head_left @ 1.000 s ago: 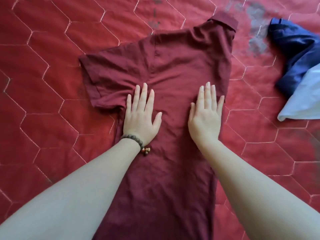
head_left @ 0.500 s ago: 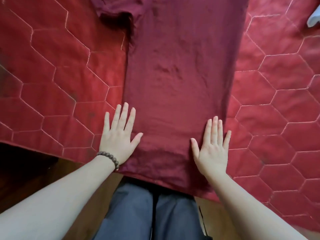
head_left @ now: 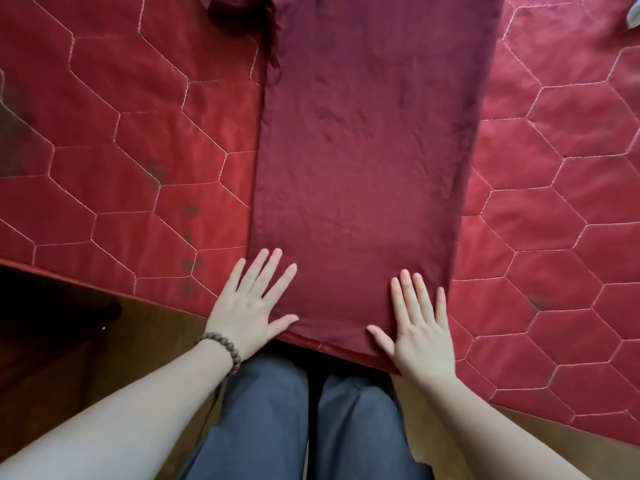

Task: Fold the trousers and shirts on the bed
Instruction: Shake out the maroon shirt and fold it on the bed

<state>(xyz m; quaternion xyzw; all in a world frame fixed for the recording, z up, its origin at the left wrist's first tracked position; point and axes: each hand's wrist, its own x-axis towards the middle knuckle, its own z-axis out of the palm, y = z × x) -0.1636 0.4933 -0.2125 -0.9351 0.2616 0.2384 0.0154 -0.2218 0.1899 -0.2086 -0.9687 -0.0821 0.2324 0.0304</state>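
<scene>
A dark maroon shirt lies flat on the bed, its body running from the top of the view down to the bed's near edge. Its collar end is cut off at the top, and part of its left sleeve shows there. My left hand, with a bead bracelet on the wrist, presses flat with spread fingers on the shirt's lower left corner. My right hand lies flat on the lower right corner by the hem. Neither hand grips the cloth.
The bed is covered by a red quilt stitched in hexagons. Its near edge runs across the lower view, with a wooden floor below it. My legs in grey-blue trousers stand against the edge. A pale cloth corner shows at top right.
Both hands have slid down the shirt from its chest to its hem at the bed's near edge, staying flat. The view has tilted down, so the blue garment is out of sight.
</scene>
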